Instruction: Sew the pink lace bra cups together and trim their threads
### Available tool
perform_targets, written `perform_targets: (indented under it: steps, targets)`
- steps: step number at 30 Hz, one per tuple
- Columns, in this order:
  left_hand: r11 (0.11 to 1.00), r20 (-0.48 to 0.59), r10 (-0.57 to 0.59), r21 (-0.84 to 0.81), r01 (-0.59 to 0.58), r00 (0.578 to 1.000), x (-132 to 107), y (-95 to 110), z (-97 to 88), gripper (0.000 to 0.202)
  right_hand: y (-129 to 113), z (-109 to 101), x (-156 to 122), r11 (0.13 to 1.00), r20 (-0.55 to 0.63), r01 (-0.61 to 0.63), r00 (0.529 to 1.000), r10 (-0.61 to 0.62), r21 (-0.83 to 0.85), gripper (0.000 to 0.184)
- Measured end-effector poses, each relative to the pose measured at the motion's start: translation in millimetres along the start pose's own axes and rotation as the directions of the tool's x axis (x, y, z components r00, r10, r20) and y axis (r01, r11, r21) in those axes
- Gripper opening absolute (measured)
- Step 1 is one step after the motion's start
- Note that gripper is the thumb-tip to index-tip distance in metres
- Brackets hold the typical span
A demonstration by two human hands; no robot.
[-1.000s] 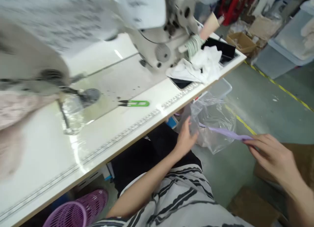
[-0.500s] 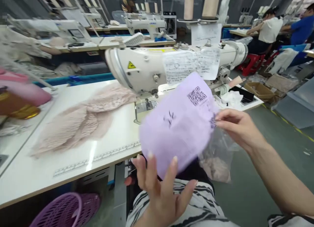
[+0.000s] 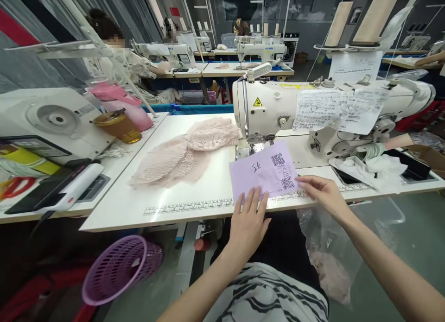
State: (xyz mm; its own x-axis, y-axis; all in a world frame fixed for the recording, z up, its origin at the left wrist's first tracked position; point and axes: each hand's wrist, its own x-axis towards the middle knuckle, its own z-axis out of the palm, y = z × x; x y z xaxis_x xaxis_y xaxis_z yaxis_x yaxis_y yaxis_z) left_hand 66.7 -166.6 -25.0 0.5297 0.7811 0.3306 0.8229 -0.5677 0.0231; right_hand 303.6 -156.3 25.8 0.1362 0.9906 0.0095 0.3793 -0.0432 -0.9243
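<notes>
A purple paper slip [image 3: 259, 169] with QR codes and handwriting lies on the front of the white sewing table [image 3: 194, 197], partly over the printed ruler strip. My left hand [image 3: 251, 215] rests on its lower edge, fingers stretched out. At the slip's right edge, my right hand [image 3: 318, 190] pinches the paper between thumb and fingers. Just behind the slip stands the white sewing machine [image 3: 267, 99], its needle area partly hidden by the paper. To the left is a heap of pale pink lace fabric [image 3: 174, 162].
A purple basket [image 3: 114, 271] stands on the floor at left. A brown cup [image 3: 121, 127], a pink bottle [image 3: 120, 99] and red-handled scissors [image 3: 17, 187] are on the left table. White cloth scraps [image 3: 368, 169] lie at right. A co-worker [image 3: 118, 58] sits behind, at left.
The purple slip has come down from the air onto the table. My left hand has moved from below the slip onto its lower edge. The view has turned left.
</notes>
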Motion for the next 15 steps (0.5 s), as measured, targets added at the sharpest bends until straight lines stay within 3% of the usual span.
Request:
perform_targets:
  steps: [4, 7, 9, 12, 15]
  targets:
    - [1.000, -0.055, 0.007, 0.007, -0.007, 0.998, -18.2, -0.8, -11.5, 0.047, 4.9, -23.1, -6.7, 0.930, -0.081, 0.150, 0.979, -0.187, -0.336, 0.034]
    - [0.999, -0.138, 0.012, 0.043, -0.006, 0.990, -28.5, -8.4, -17.8, 0.042, 18.8, -42.9, -6.9, 0.691, -0.149, 0.178, 0.910, -0.386, -0.700, 0.034]
    - [0.998, -0.142, 0.050, 0.052, -0.043, 0.989, -31.2, -15.1, -21.1, 0.043, 30.6, -54.9, -6.1, 0.536, -0.142, 0.112, 0.901, -0.410, -0.837, 0.037]
    - [0.995, -0.100, 0.099, -0.006, -0.100, 0.990, -30.0, -22.6, -26.6, 0.063, 44.8, -65.9, -5.4, 0.365, -0.116, 0.030, 0.921, -0.372, -0.931, 0.041]
    - [0.996, -0.039, 0.082, -0.022, -0.083, 0.996, -23.1, -28.5, -30.3, 0.069, 52.6, -68.2, -3.1, 0.250, -0.115, -0.026, 0.929, -0.351, -0.968, 0.042]
